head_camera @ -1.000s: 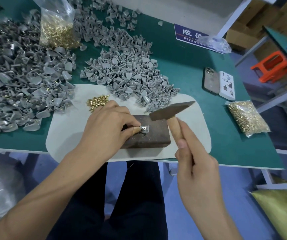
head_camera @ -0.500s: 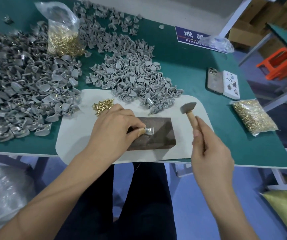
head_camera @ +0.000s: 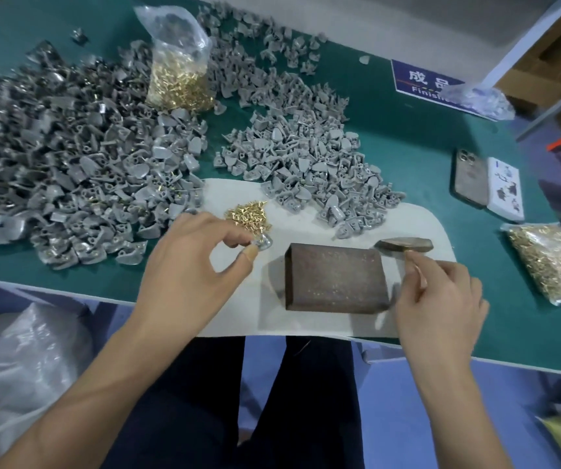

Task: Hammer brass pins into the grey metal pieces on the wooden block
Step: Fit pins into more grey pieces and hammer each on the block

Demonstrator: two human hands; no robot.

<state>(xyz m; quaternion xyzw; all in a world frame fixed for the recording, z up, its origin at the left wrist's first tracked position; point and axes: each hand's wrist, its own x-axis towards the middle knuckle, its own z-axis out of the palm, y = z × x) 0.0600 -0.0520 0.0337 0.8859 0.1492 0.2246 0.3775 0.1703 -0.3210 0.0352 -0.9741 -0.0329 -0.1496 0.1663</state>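
The left hand (head_camera: 194, 265) pinches one small grey metal piece (head_camera: 262, 241) between thumb and fingertips, held left of the wooden block (head_camera: 336, 279) and just below a loose heap of brass pins (head_camera: 247, 215). The right hand (head_camera: 438, 296) curls round the hammer (head_camera: 404, 246), whose dull metal head lies flat just beyond the block's right corner; its handle is mostly hidden by the fingers. The block is dark, rectangular and pitted, its top bare, resting on a pale mat (head_camera: 306, 319). Matte grey castings (head_camera: 69, 157) are piled across the green surface (head_camera: 424, 137). Whether the held piece carries a pin is too blurred to tell.
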